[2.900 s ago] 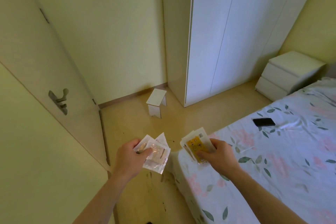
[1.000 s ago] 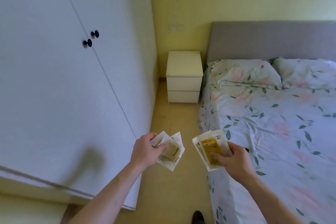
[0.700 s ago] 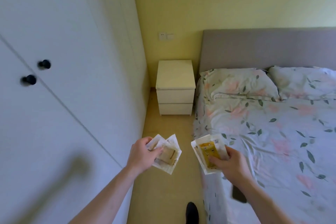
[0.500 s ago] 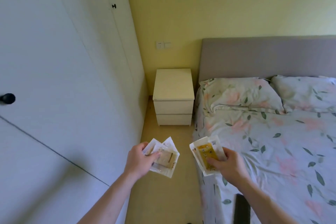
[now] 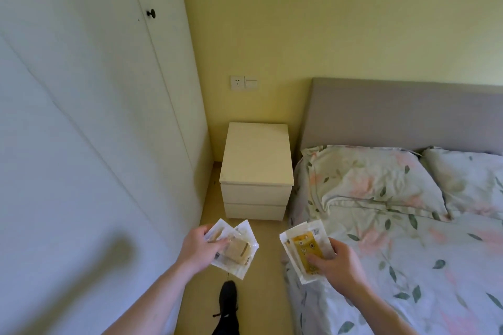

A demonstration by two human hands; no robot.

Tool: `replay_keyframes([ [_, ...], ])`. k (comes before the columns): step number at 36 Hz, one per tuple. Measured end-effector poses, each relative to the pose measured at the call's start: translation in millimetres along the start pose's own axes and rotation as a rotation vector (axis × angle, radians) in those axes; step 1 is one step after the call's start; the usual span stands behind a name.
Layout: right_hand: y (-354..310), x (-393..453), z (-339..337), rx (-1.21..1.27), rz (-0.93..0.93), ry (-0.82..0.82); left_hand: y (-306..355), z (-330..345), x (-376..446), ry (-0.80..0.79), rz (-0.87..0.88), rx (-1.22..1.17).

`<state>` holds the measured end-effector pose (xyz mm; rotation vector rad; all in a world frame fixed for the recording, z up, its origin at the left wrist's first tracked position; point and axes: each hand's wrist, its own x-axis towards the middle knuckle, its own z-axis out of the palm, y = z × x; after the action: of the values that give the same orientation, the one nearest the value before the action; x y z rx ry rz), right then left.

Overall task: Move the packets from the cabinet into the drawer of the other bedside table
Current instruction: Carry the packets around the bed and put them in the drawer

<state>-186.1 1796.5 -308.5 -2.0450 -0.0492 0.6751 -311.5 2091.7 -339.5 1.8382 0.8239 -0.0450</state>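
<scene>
Fingers (image 5: 217, 242) of both raised hands pinch fanned packets (image 5: 239, 249) before the bedside table (image 5: 255, 160).

Two fans of packets are being carried low over the floor. The left-hand packets (image 5: 236, 249) are clear pouches with white edges, splaying out at angles, the front one showing a tan pad inside. The right-hand packets (image 5: 304, 247) are sitting stacked and tilted, a yellow printed one on top of white ones. Ahead, the bedside table (image 5: 257, 168) is standing in the corner, cream-white, its top drawer (image 5: 255, 194) and lower drawer (image 5: 254, 211) both sitting closed.
</scene>
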Motion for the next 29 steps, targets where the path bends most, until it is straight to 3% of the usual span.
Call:
replay_keyframes([
  [9, -15.0, 161.2, 47.7, -0.105, 0.175, 0.027, -12.2, -20.9, 198.3, -0.071, -0.091, 0.162],
  [17, -26.3, 286.7, 81.2, -0.21, 0.18, -0.026, -54.1, -15.6, 338.7, -0.089, -0.225, 0.461],
  [29, 108.5, 516.3, 121.9, -0.513, 0.136, -0.126, -166.3, 49.0, 502.4, -0.116, -0.226, 0.591],
])
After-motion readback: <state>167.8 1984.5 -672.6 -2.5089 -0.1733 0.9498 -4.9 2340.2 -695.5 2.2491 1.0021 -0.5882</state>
